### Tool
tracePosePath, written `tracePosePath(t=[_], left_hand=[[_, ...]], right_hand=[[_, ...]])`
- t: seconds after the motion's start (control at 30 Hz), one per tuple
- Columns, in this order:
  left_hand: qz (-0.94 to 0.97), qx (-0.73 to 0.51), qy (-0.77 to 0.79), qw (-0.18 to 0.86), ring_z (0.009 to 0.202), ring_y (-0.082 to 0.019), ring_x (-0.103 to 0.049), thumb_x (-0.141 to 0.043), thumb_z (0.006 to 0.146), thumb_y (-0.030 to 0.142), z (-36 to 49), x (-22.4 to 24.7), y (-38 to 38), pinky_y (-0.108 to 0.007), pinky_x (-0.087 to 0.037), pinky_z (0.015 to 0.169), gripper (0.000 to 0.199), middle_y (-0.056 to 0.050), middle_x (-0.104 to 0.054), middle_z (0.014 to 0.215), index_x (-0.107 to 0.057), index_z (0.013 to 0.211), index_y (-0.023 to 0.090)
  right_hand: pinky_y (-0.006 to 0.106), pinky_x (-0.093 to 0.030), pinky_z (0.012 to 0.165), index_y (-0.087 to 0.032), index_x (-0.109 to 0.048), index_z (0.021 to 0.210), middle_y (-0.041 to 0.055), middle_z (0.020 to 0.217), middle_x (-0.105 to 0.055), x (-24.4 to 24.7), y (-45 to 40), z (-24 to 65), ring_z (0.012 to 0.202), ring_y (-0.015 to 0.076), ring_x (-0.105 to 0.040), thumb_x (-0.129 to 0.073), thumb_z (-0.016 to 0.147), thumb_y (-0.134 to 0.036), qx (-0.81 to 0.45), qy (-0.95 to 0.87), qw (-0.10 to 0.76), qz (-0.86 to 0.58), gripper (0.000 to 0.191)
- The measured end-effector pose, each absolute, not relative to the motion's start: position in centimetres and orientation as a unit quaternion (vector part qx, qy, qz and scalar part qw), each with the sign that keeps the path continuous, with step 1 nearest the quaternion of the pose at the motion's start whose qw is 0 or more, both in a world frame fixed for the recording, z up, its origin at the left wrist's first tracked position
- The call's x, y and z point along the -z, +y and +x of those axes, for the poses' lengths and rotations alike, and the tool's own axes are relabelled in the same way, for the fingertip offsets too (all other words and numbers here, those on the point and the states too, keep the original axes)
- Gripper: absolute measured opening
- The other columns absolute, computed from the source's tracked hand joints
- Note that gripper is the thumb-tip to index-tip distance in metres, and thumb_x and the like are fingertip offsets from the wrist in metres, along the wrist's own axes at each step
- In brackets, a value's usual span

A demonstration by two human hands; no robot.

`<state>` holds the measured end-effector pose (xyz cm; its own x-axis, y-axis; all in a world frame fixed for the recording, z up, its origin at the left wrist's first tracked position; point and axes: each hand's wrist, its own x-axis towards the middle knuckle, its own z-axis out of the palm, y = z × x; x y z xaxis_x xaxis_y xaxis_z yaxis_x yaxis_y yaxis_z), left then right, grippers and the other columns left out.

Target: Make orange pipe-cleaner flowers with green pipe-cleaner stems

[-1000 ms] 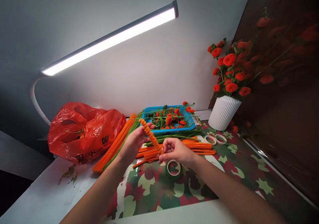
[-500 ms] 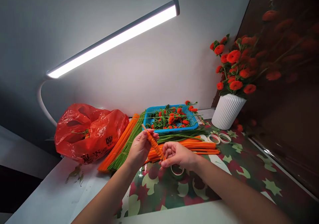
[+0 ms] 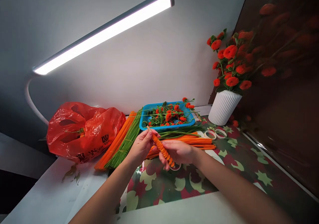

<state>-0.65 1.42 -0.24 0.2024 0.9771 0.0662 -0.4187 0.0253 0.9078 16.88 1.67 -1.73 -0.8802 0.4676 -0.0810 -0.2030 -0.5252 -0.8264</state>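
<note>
A thin stick wrapped in a coil of orange pipe cleaner (image 3: 163, 150) slants down to the right in front of me. My left hand (image 3: 143, 146) pinches its upper end, where the bare stick tip pokes out above the fingers. Around the middle of the coil, my right hand (image 3: 177, 152) has its thumb on top and its fingers curled underneath. The coil's lower end sticks out past the right fingers. Just behind both hands lie orange pipe cleaners (image 3: 191, 141) and green ones (image 3: 174, 134).
A blue basket (image 3: 165, 128) holds red flowers with green stems. Left of it are bundled green stems (image 3: 126, 144) and a red plastic bag (image 3: 87, 131). Tape rolls (image 3: 220, 134) and a white vase (image 3: 224, 107) of flowers stand at right. A lit lamp (image 3: 107, 31) hangs above.
My right hand has shifted from the coil's lower end up to its middle, leaving the lower end exposed. The whole view has moved slightly, with the background sliding left and up.
</note>
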Motion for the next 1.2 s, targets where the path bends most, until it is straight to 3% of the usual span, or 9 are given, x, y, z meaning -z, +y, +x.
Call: tracePosePath(t=[0.17, 0.3, 0.4, 0.47, 0.6, 0.7, 0.93, 1.03, 1.2], left_hand=[[0.654, -0.433, 0.402, 0.473, 0.079, -0.016, -0.06, -0.065, 0.08, 0.038, -3.4, -0.6, 0.1, -0.027, -0.048, 0.069, 0.023, -0.006, -0.065, 0.09, -0.068, 0.087, 0.017], [0.87, -0.296, 0.366, 0.146, 0.094, -0.023, -0.057, -0.063, 0.082, 0.031, -3.6, -0.9, -2.9, -0.037, -0.042, 0.085, 0.025, -0.007, -0.067, 0.101, -0.062, 0.105, 0.021], [0.918, -0.222, 0.328, -0.021, 0.069, -0.017, -0.055, -0.051, 0.09, 0.028, -2.4, 0.0, -4.3, -0.034, -0.039, 0.074, 0.014, -0.002, -0.066, 0.076, -0.062, 0.09, 0.02], [0.925, -0.196, 0.317, -0.077, 0.06, -0.015, -0.051, -0.044, 0.093, 0.026, -1.7, 0.7, -4.6, -0.031, -0.036, 0.067, 0.022, 0.0, -0.061, 0.066, -0.061, 0.081, 0.019], [0.923, -0.188, 0.323, -0.092, 0.055, -0.015, -0.048, -0.04, 0.094, 0.025, -1.5, 1.8, -4.8, -0.03, -0.033, 0.062, 0.028, 0.0, -0.058, 0.06, -0.058, 0.073, 0.019], [0.916, -0.192, 0.353, 0.015, 0.056, -0.015, -0.051, -0.04, 0.094, 0.026, -1.6, 2.2, -5.2, -0.028, -0.033, 0.06, 0.028, 0.0, -0.059, 0.06, -0.057, 0.073, 0.019], [0.843, -0.193, 0.423, 0.27, 0.048, -0.013, -0.046, -0.043, 0.091, 0.028, -1.7, 3.0, -5.6, -0.023, -0.028, 0.046, 0.032, 0.002, -0.053, 0.053, -0.051, 0.061, 0.021], [0.861, -0.206, 0.406, 0.226, 0.048, -0.012, -0.045, -0.044, 0.092, 0.027, -1.9, 3.2, -5.6, -0.024, -0.03, 0.048, 0.03, 0.002, -0.054, 0.054, -0.053, 0.063, 0.02], [0.909, -0.25, 0.33, -0.056, 0.056, -0.015, -0.044, -0.048, 0.09, 0.022, -1.9, 3.1, -5.6, -0.029, -0.03, 0.06, 0.016, 0.0, -0.058, 0.06, -0.06, 0.079, 0.02]], right_hand=[[0.019, -0.029, 0.042, -0.009, -0.058, 0.092, -0.0063, 0.053, -0.047, 1.2, 0.9, 18.4, 0.034, 0.0026, -0.03, -0.046, 0.091, -0.035, -0.814, -0.498, 0.168, -0.247, 0.028], [0.02, -0.029, 0.043, -0.014, -0.051, 0.075, -0.0074, 0.048, -0.042, 0.9, -0.4, 19.1, 0.038, 0.0044, -0.027, -0.044, 0.088, -0.036, -0.789, -0.53, 0.131, -0.281, 0.027], [0.02, -0.028, 0.043, -0.016, -0.046, 0.07, -0.005, 0.054, -0.047, 0.9, -1.2, 19.0, 0.042, 0.0051, -0.031, -0.043, 0.088, -0.035, -0.766, -0.561, 0.079, -0.304, 0.026], [0.02, -0.028, 0.044, -0.016, -0.047, 0.071, -0.0042, 0.058, -0.049, 0.9, -1.7, 19.0, 0.046, 0.0059, -0.035, -0.044, 0.087, -0.032, -0.724, -0.609, 0.06, -0.32, 0.023], [0.021, -0.031, 0.052, -0.016, -0.047, 0.067, -0.0036, 0.062, -0.048, 0.8, -3.1, 19.2, 0.056, 0.0083, -0.042, -0.047, 0.087, -0.025, -0.552, -0.752, 0.118, -0.34, 0.022], [0.022, -0.029, 0.053, -0.017, -0.048, 0.067, -0.0029, 0.062, -0.048, 1.4, -4.3, 19.0, 0.058, 0.0093, -0.041, -0.045, 0.088, -0.019, -0.39, -0.827, 0.169, -0.366, 0.022], [0.028, -0.031, 0.059, -0.014, -0.057, 0.082, 0.0055, 0.07, -0.058, 4.8, -5.8, 18.0, 0.063, 0.0153, -0.047, -0.036, 0.094, -0.016, -0.143, -0.918, 0.181, -0.324, 0.024], [0.028, -0.035, 0.063, -0.014, -0.059, 0.083, 0.0058, 0.074, -0.06, 4.1, -5.8, 18.2, 0.067, 0.0156, -0.05, -0.041, 0.093, -0.02, -0.224, -0.887, 0.183, -0.361, 0.021], [0.023, -0.04, 0.066, -0.018, -0.061, 0.093, 0.0012, 0.08, -0.062, 1.3, -5.3, 19.0, 0.074, 0.0126, -0.053, -0.041, 0.095, -0.026, -0.473, -0.775, 0.186, -0.375, 0.022]])
